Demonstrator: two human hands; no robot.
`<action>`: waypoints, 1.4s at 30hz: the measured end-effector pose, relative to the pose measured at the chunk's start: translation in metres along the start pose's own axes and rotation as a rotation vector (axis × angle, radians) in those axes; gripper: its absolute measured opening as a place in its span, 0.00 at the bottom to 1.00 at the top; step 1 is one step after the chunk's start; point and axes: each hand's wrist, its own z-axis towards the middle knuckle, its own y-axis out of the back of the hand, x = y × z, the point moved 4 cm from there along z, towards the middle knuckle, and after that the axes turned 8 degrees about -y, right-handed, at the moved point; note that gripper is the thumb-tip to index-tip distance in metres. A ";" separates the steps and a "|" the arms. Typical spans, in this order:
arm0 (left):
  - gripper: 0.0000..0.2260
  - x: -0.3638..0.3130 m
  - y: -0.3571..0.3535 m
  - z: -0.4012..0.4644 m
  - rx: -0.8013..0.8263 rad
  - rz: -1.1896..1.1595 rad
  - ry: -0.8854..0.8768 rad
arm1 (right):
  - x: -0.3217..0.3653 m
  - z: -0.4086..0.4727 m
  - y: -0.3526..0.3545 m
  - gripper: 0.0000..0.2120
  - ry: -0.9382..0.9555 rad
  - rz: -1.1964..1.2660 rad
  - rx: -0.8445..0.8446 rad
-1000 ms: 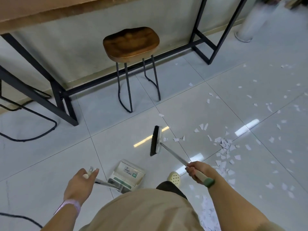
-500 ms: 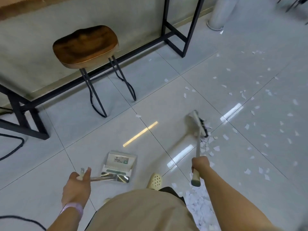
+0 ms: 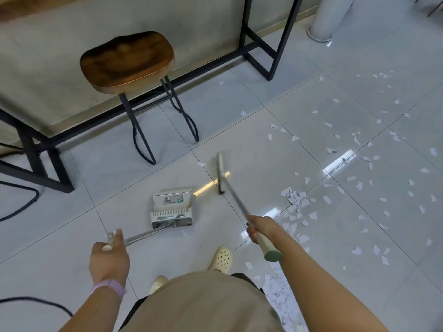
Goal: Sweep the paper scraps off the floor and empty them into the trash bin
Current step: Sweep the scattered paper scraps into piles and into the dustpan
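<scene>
Head view shows the right hand [image 3: 260,227] gripping the broom [image 3: 221,173] handle and the left hand [image 3: 109,255] gripping the dustpan [image 3: 172,207] handle. Paper scraps [image 3: 296,200] lie piled just right of the broom head, many more scattered over the floor [image 3: 275,97]. I think short, low strokes toward the dustpan mouth would work best, so that light scraps do not fly.

Open tile floor [image 3: 275,130] spreads ahead and to the right, dotted only with flat paper scraps [image 3: 296,200], so a broom passes freely there. To the left, a wooden stool [image 3: 128,61] on thin black legs stands near the dustpan [image 3: 173,208]. Behind it, the black table frame [image 3: 271,58] runs along the wall. A black cable [image 3: 21,207] loops on the floor far left.
</scene>
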 end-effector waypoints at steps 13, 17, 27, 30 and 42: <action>0.25 0.114 0.108 0.039 -0.095 0.035 0.124 | -0.098 -0.021 -0.197 0.04 -0.229 -0.151 0.245; 0.22 0.159 0.136 0.042 -0.048 0.105 0.084 | -0.130 -0.006 -0.174 0.09 -0.337 0.068 0.273; 0.19 0.218 0.153 0.045 0.105 0.154 0.002 | -0.158 -0.021 -0.087 0.05 -0.138 0.169 -0.057; 0.20 0.218 0.154 0.048 0.124 0.091 -0.011 | -0.151 -0.040 -0.133 0.05 -0.067 0.037 -0.157; 0.21 0.183 0.148 0.075 0.182 -0.054 -0.076 | -0.133 -0.061 -0.216 0.04 -0.001 0.037 0.097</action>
